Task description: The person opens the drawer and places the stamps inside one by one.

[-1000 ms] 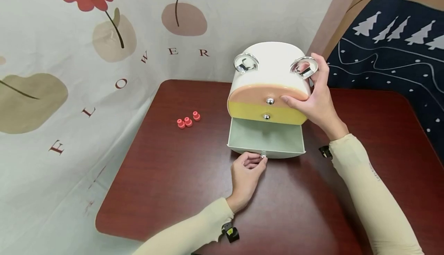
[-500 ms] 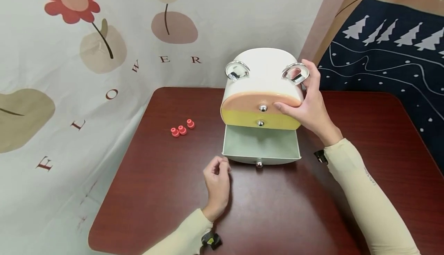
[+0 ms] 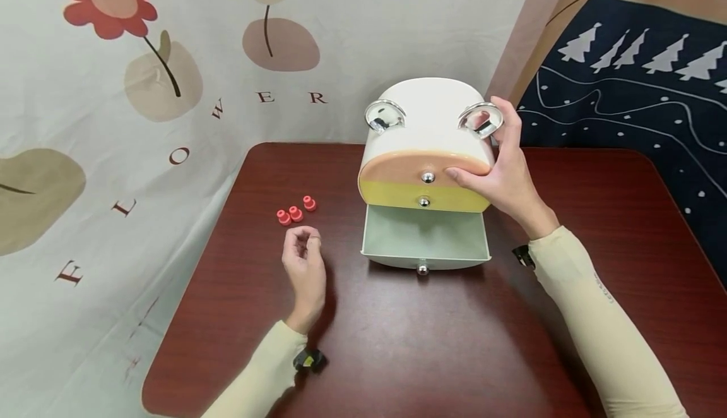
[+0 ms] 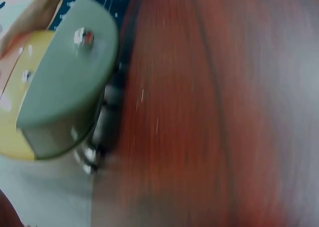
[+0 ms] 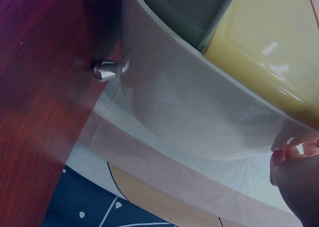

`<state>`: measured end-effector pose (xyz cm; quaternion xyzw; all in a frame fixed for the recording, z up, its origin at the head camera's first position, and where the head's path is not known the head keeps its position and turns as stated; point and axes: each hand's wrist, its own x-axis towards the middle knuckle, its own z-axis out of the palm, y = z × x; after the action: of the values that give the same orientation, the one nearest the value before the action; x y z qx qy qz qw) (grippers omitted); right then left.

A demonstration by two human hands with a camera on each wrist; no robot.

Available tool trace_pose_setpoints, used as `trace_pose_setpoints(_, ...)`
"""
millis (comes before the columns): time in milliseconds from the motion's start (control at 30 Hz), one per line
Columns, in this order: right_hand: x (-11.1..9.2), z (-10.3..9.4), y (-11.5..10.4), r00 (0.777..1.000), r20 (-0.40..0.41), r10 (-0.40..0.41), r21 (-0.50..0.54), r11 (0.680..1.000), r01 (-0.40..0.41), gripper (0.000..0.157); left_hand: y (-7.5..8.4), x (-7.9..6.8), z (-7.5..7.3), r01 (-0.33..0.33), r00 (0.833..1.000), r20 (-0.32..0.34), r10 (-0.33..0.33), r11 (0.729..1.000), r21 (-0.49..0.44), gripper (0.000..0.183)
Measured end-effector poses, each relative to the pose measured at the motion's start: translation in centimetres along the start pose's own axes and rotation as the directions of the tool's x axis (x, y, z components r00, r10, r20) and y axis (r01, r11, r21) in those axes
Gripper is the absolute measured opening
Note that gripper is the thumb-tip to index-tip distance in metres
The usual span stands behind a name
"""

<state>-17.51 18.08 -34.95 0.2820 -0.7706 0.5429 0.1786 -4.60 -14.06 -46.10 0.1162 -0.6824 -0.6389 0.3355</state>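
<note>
A white drawer box (image 3: 434, 115) shaped like an alarm clock, with two silver bells on top, stands on the table. Its orange and yellow drawers are closed; the green bottom drawer (image 3: 426, 233) is pulled out and holds nothing visible. My right hand (image 3: 511, 181) grips the box's upper right side, thumb on the orange front and fingers behind the right bell. Several small red pegs would be too many to say: three small red stepped pieces (image 3: 296, 214) lie left of the box. Just in front of them hovers my left hand (image 3: 307, 273), fingers loosely curled around nothing.
The dark red wooden table (image 3: 386, 342) has rounded corners. Behind it hangs a pale flower-printed cloth (image 3: 363, 39), and a navy cloth with white trees (image 3: 625, 102) hangs at the right. Silver feet (image 5: 105, 70) support the box in the right wrist view.
My left hand has let go of the green drawer's knob and moved left toward the red pieces. The right hand keeps its grip on the box, and the drawer stays out.
</note>
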Motion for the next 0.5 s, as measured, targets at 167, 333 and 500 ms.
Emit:
trace_pose_setpoints(167,-0.2,-0.2,1.7,1.000,-0.008,0.026,-0.024,0.999,-0.027,0.125,-0.7,2.1,-1.2,0.035,0.997,0.058,-0.046,0.983,0.178,0.019)
trace_pose_setpoints(333,-0.1,-0.3,2.1,1.000,-0.004,0.023,-0.033,0.999,-0.023,0.129,-1.2,4.2,-2.5,0.021,0.997,0.063,-0.040,0.961,0.277,0.035)
trace_pose_setpoints(500,0.0,-0.4,2.0,1.000,-0.001,0.020,-0.024,1.000,-0.020,0.129,-1.6,5.8,-3.7,0.009,0.995,0.091,-0.040,0.947,0.320,0.041)
